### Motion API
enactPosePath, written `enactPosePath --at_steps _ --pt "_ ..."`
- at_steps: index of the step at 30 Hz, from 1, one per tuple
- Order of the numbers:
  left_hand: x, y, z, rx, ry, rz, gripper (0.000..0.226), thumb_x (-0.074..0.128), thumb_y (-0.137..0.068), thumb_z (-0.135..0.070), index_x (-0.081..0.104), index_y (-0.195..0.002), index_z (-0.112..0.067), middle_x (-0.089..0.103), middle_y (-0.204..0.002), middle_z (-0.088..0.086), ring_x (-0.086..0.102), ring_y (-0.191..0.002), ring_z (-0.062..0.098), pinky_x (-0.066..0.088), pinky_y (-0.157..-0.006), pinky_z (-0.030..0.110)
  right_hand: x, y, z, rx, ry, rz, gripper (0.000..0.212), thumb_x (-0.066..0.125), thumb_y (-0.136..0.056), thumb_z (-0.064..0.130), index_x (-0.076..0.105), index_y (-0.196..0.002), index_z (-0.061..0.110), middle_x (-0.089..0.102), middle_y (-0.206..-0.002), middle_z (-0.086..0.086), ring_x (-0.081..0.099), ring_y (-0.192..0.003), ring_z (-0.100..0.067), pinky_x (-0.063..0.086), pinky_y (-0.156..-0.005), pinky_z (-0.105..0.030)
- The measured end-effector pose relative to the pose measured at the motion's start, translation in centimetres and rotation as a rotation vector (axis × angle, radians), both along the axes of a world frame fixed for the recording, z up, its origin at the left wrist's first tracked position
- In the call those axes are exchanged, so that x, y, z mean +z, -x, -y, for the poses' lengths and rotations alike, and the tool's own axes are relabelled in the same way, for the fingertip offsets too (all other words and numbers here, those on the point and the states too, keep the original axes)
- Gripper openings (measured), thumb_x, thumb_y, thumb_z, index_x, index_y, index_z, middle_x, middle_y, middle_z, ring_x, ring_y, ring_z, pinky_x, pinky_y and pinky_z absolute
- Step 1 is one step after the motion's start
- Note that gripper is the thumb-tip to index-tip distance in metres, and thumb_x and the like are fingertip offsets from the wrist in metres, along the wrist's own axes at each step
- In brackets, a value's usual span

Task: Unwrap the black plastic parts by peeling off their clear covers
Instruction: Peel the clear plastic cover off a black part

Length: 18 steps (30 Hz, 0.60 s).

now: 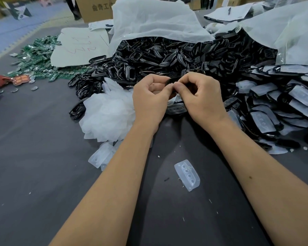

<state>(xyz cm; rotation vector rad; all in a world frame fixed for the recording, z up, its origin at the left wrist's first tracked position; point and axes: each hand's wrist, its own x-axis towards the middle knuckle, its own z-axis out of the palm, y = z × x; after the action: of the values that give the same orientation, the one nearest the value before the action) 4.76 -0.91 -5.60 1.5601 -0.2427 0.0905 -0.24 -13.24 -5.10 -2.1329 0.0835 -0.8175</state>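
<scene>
At the far left, green circuit boards (37,55) lay scattered on the dark table (34,157), well apart from the work. Nearer the middle, a heap of peeled covers (107,114) sat just beside the left hand (149,100). That hand's fingers were curled, pinching one end of a black part (173,80); the right hand (201,98) pinched the other end, fingertips of both almost touching. The part was held above the table's near side, in front of the big black pile (167,54), and most of it was hidden by the fingers, so whether its cover was on or partly lifted could not be told.

The part looked light and stiff, glossy enough to slip. The cover, judging by a loose cover (187,174) lying near the arms, was probably thin, soft and flexible, best started at a rim or corner with a fingernail while the other hand held the part's edges.

To the right, wrapped parts (277,103) were stacked close by the right wrist. Open table lay toward the person, between and below the forearms; left, ahead and right were crowded.
</scene>
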Motion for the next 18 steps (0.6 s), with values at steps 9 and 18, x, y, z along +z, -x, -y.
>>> enactPosePath --at_steps 9,18 --pt "-0.16 -0.53 -0.08 -0.026 0.113 -0.027 0.016 0.074 -0.089 0.006 0.071 -0.089 -0.01 0.07 -0.064 -0.004 0.069 -0.06 0.013 0.061 -0.068 0.033 0.08 -0.14 0.3 -0.067 -0.39 -0.04 0.027 0.079 -0.091 0.021 0.06 -0.107 0.013 0.065 -0.084 -0.001 0.058 -0.063 -0.006 0.05 -0.062 -0.021" --pt "0.08 -0.3 -0.35 -0.202 0.227 -0.078 0.014 0.07 -0.092 0.008 0.068 -0.092 -0.006 0.07 -0.068 0.0 0.07 -0.067 0.017 0.059 -0.07 0.027 0.57 -0.18 0.83 0.208 -0.977 -0.098 0.022 0.071 -0.094 -0.002 0.061 -0.078 0.009 0.061 -0.067 -0.002 0.055 -0.053 -0.011 0.04 -0.045 -0.021"
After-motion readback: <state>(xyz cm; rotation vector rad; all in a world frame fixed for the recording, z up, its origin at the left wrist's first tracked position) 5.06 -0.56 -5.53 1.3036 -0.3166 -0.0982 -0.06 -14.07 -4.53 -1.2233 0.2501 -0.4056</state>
